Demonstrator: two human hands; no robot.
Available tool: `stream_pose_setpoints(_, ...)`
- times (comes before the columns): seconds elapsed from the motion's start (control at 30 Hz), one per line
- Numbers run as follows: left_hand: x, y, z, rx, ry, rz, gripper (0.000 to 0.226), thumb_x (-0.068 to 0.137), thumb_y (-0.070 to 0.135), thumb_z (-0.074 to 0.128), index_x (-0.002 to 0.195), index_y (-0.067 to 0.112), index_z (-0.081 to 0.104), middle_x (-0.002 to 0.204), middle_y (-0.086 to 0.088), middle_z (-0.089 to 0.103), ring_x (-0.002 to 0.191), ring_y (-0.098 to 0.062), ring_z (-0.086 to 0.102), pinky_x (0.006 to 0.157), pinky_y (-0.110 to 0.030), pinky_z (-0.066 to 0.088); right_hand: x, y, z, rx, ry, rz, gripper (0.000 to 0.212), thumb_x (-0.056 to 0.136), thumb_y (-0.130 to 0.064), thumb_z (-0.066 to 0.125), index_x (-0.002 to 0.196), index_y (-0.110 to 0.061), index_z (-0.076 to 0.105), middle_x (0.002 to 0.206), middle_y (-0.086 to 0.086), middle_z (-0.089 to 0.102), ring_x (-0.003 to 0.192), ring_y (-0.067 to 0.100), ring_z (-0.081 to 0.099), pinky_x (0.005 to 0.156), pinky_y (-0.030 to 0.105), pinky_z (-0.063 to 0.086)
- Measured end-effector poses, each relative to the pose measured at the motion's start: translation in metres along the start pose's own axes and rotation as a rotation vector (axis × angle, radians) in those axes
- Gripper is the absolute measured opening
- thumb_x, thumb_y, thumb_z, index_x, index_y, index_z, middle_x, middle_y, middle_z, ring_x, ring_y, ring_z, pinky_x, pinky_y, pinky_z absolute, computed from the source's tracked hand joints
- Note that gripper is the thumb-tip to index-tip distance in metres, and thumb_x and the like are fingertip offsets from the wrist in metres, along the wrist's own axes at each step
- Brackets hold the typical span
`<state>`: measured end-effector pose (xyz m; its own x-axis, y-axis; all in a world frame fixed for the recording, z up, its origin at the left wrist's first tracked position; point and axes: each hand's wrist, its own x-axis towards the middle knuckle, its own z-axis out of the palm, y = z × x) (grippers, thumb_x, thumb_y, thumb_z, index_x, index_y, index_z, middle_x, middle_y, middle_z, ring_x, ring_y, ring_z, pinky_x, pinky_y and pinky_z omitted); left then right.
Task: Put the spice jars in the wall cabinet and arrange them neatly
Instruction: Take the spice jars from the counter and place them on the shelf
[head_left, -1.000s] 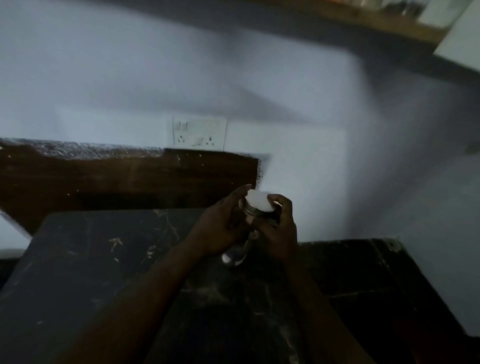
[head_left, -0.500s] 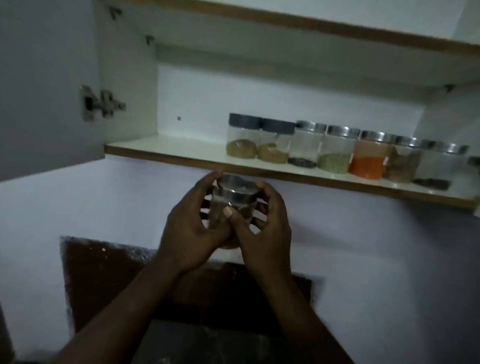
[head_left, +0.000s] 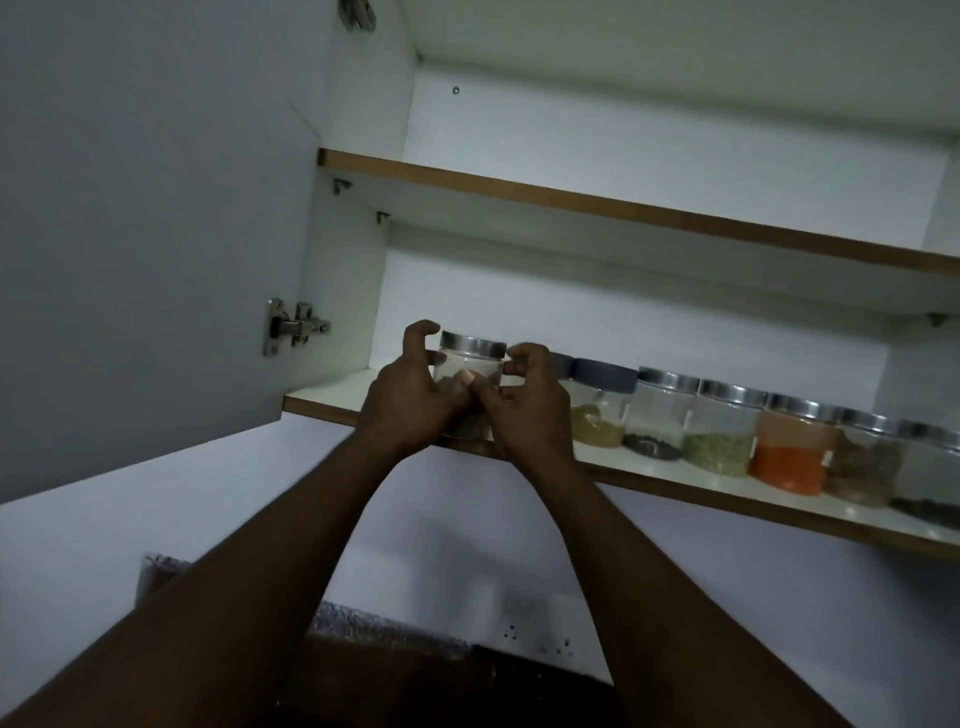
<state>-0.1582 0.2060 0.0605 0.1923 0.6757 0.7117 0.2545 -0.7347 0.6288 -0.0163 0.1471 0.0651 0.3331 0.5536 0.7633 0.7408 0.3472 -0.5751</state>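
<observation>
Jar (head_left: 470, 364) — in left hand (head_left: 405, 405); right hand (head_left: 530, 415)

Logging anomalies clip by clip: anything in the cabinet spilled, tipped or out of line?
Nothing stands out. The shelved jars stand upright in one row, lids on; left hand and right hand hold another jar at its left end.

1 head view, tilted upward, close below cabinet shelf (head_left: 332, 402)

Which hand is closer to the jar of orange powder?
Right. Both grip the held jar: the right hand on its side toward the orange jar, the left hand opposite.
</observation>
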Motion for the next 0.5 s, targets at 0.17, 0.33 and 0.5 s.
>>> stream_pose_setpoints(0.17, 0.012, -0.017, 0.026, 0.120, -0.014, -0.083, 0.076, 0.074, 0.063, 0.071, 0.127, 0.031, 0.026, 0.121, 0.004, 0.066, 0.085, -0.019, 0.066, 0.067, -0.034, 0.053, 0.001, 0.024, 0.008, -0.120, 0.058, 0.023, 0.030, 0.090, -0.046, 0.074, 0.100, -0.022, 0.061, 0.096, -0.008, 0.067, 0.088, 0.009, 0.065, 0.078, 0.034, 0.056)
stream_pose_setpoints(0.33, 0.015, -0.030, 0.040, 0.325, 0.034, -0.103, 0.077, 0.071, 0.072, 0.069, 0.122, 0.028, 0.033, 0.104, 0.005, 0.071, 0.077, -0.020, 0.065, 0.062, -0.031, 0.045, 0.002, 0.032, 0.011, -0.223, 0.060, -0.014, 0.013, 0.091, -0.027, 0.074, 0.085, -0.018, 0.067, 0.082, -0.007, 0.068, 0.077, 0.007, 0.063, 0.070, 0.028, 0.052)
stream_pose_setpoints(0.5, 0.020, -0.033, 0.047, 0.435, 0.090, -0.116, 0.069, 0.069, 0.064, 0.076, 0.119, 0.024, 0.050, 0.104, 0.004, 0.070, 0.083, -0.020, 0.066, 0.060, -0.028, 0.038, 0.005, 0.033, 0.017, -0.360, 0.062, -0.016, 0.013, 0.092, -0.019, 0.068, 0.081, -0.015, 0.073, 0.079, -0.001, 0.072, 0.082, 0.017, 0.065, 0.079, 0.036, 0.053)
